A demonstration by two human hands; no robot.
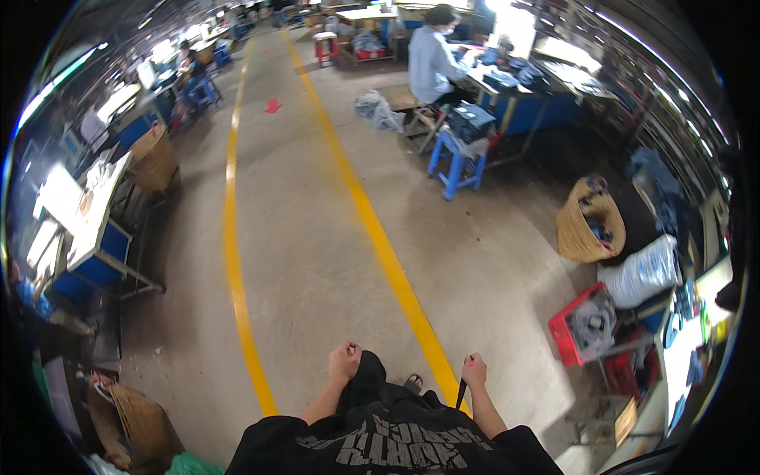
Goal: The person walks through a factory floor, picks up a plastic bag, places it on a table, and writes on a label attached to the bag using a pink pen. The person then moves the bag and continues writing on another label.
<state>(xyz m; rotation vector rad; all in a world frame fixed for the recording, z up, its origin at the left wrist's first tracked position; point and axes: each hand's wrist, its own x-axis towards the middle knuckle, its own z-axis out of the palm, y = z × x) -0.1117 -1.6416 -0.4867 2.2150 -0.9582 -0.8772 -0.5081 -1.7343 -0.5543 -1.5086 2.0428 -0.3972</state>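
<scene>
My left hand [345,361] is closed in front of my dark trousers. A small pale spot shows between its fingers, too small to name. On the other side, my right hand [474,370] is closed too, over the right yellow floor line. A thin black strap [461,394] runs down from its fist toward my black shirt [396,435]. A bit of pink shows at the fingers of that hand. One sandalled foot [413,383] appears between the two hands.
Two yellow floor lines [232,229] border a concrete aisle with a red arrow [273,106]. On the right are a seated person [432,59], a blue stool [457,162], a wicker basket [590,222] and a red crate [568,321]. Worktables [99,214] and another basket [131,419] line the left.
</scene>
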